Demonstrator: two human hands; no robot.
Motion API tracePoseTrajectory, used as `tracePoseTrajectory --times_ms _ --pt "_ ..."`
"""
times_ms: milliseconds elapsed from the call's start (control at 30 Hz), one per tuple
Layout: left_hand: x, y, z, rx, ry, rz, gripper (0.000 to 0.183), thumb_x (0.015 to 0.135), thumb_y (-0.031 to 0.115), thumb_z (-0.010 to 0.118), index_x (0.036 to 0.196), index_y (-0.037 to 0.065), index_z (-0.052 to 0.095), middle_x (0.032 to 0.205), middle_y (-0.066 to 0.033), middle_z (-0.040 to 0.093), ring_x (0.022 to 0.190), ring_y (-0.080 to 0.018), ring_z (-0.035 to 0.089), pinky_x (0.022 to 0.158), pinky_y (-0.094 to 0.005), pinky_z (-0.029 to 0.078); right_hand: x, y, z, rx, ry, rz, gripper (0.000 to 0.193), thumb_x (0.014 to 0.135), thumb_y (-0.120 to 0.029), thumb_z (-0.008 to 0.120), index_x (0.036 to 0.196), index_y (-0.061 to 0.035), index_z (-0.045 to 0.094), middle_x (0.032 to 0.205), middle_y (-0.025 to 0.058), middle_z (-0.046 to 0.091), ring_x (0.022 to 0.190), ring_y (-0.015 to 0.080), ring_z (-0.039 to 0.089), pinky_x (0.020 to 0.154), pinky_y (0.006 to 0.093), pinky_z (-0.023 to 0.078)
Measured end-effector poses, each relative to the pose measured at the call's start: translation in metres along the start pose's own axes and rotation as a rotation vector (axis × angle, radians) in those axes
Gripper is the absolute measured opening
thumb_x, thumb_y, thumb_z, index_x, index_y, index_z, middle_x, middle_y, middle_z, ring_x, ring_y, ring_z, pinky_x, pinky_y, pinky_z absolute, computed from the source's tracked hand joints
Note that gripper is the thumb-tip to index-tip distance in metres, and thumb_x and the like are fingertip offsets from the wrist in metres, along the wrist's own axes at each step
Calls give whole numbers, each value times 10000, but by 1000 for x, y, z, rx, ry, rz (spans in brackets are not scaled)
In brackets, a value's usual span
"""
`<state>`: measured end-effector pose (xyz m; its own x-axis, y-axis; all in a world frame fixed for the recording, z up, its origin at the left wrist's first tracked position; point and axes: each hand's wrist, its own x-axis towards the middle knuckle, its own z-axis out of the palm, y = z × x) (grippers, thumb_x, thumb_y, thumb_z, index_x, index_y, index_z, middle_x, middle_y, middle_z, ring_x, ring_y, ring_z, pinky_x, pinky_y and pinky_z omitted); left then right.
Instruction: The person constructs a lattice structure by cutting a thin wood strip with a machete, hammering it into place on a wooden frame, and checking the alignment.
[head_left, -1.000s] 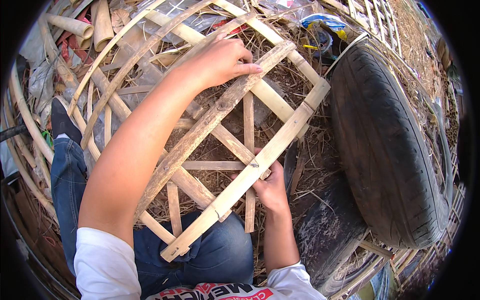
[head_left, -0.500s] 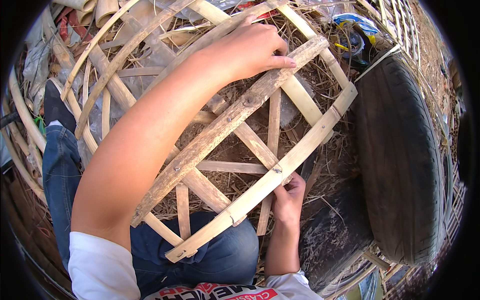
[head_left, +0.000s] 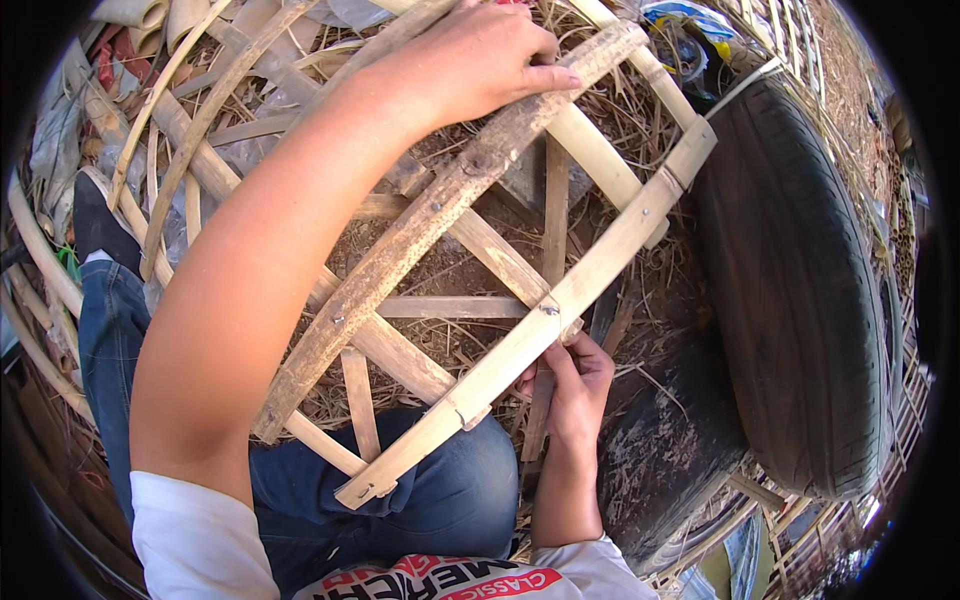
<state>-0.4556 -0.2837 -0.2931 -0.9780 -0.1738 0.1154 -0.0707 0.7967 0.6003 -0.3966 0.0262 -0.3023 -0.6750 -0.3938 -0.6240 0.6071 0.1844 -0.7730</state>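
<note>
A bamboo lattice frame, made of long strips with crossing slats fastened by nails, lies tilted across my lap and the ground. My left hand (head_left: 490, 62) grips its far part, the thumb on the worn brown bamboo strip (head_left: 437, 207) and the fingers over the strip beyond, their tips partly hidden. Below the pale near bamboo strip (head_left: 510, 335), my right hand (head_left: 578, 388) is closed with thumb and fingers pinched on a thin bamboo slat (head_left: 541, 400) by a nailed crossing. The strip hides some of those fingertips.
At the right stands a black tire (head_left: 800, 290), with another dark rounded rubber piece (head_left: 660, 470) leaning below it. Curved bamboo strips (head_left: 205, 130) and plastic scraps spread over the left side. Dry straw and soil show through the lattice. My knee (head_left: 455, 480) is under the near strip.
The lattice and my left hand sit slightly higher in the view. My right hand's fingers have shifted a little, and more of them show left of the thin slat.
</note>
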Motion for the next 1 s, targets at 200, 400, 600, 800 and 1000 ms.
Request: tracePoseTrajectory --times_ms 200,400,600,800,1000 --pt "-1 2 -1 170 43 17 460 896 485 580 999 50 689 1075 -175 597 1144 -341 499 1017 -438 367 -31 -16 -16 21 155 -52 132 925 -83 589 900 44 613 736 96 626 530 133 578 448 240 472" --pt "-2 11 -3 162 -77 -51 431 897 462 598 1048 66 675 1117 -164 587 1174 -354 483 1029 -434 353 -76 -17 -41 26 138 51 165 931 -116 606 911 48 614 752 83 625 557 125 585 483 259 492" --pt "-42 60 -39 55 356 146 359 876 329 660 1111 58 630 1050 -124 623 1062 -264 561 969 -374 401 -133 -5 -56 63 166 10 152 935 -110 599 858 20 582 734 71 611 550 119 581 475 258 494" --pt "-199 218 -64 -646 -195 -193 187 846 132 656 997 27 621 929 -38 627 910 -130 560 880 -301 430 -204 -28 -33 103 96 -332 72 907 -61 606 872 -17 561 888 103 641 771 169 634 773 318 531" --pt "-306 267 -25 -1396 -275 -333 235 973 190 574 1062 -22 622 944 -20 628 925 -69 561 815 -261 476 -230 -19 21 375 -108 -418 63 889 -69 627 893 -43 570 1101 112 614 1015 170 581 932 335 443"
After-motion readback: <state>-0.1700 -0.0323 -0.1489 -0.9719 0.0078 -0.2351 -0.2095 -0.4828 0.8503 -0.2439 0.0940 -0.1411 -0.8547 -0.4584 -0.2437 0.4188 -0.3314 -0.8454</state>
